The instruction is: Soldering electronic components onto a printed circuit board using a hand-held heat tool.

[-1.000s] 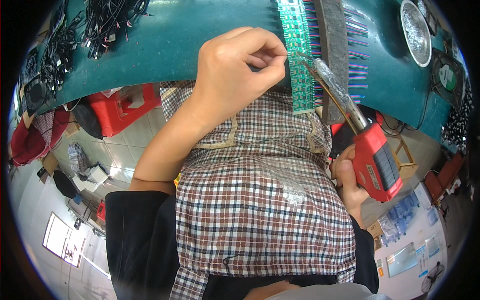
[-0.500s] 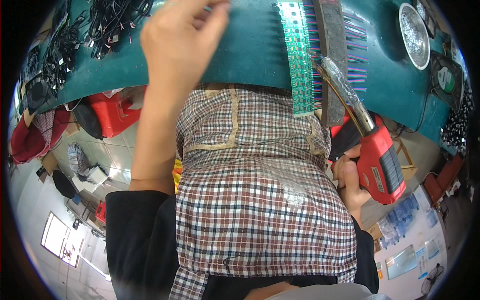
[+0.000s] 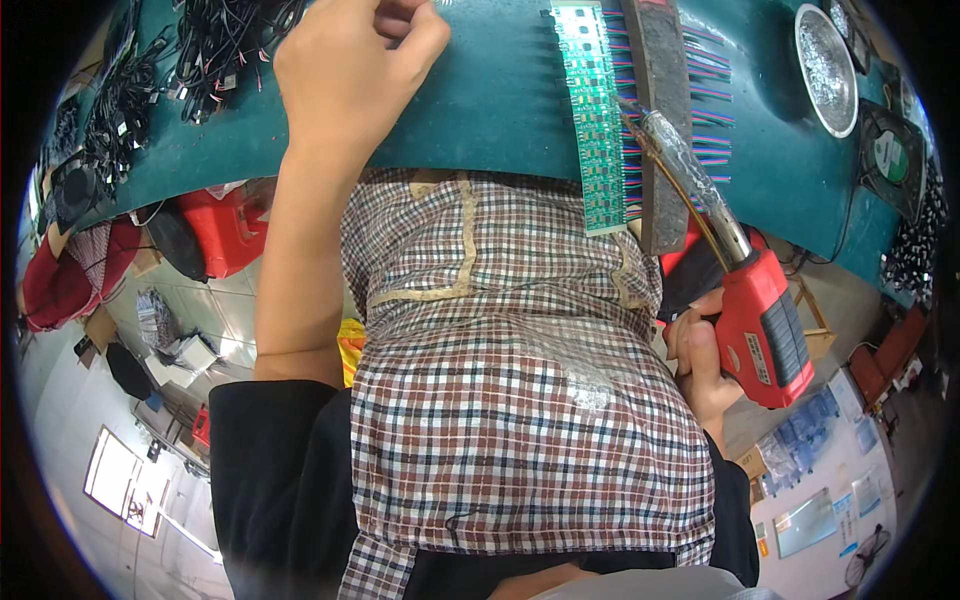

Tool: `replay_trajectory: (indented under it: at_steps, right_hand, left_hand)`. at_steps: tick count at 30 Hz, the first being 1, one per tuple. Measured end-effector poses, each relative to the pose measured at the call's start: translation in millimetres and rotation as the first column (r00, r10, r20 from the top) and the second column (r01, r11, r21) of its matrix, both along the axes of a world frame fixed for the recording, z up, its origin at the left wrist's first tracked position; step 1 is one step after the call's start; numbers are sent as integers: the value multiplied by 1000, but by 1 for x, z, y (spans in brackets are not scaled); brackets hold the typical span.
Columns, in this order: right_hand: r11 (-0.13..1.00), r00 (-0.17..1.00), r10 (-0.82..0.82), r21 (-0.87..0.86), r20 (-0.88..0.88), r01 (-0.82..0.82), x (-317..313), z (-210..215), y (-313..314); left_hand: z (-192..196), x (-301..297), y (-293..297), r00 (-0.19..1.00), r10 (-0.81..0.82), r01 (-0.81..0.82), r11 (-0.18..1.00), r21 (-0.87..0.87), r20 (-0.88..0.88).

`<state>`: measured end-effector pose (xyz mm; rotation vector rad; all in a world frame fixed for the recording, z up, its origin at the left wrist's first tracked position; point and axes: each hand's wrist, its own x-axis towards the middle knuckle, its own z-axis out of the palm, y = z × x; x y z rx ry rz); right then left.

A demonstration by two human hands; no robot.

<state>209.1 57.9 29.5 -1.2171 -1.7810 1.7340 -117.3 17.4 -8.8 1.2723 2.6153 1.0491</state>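
Fingers of right hand [image 3: 700, 365] gripping boxy red soldering gun [image 3: 765, 325], left hand [image 3: 350, 70] clenched, ridged green circuit strip [image 3: 595, 120]

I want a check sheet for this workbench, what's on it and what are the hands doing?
Surface: green bench top, curved by the lens.
Job's things: green circuit board strip with coloured wire ends beside a dark block; red soldering gun, tip near the strip.
Clutter: metal dish, small fan.
Hands: left hand closed, fingertips pinched at the top edge, contents unclear; right hand wrapped on the gun's grip.
Cables: black cable bundles at left.
Surroundings: red stool on tiled floor.
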Motion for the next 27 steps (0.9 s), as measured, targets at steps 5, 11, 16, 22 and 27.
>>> replay_trajectory:
  at_steps: [5, 11, 16, 22, 27]
  right_hand:
    - [1000, 1000, -9, -15, -4, 9, 1, 0, 0]
    - [1000, 999, -26, -14, 22, 26, 4, -1, -2]
    - [1000, 1000, 4, 9, 20, -4, 7, -2, -2]
    - [999, 999, 31, 26, 14, -32, 8, -4, -1]
    - [1000, 1000, 28, 9, 6, -28, 7, -3, -2]
  left_hand:
    - [-22, 9, -21, 790, -189, 83, 975, 204, 583]
    - [-11, 33, -20, 663, -195, 125, 981, 151, 722]
    - [-15, 53, -22, 683, -233, 100, 968, 228, 692]
    - [-20, 69, -20, 752, -276, 157, 957, 244, 598]
    - [-23, 71, -17, 771, -301, 166, 946, 278, 562]
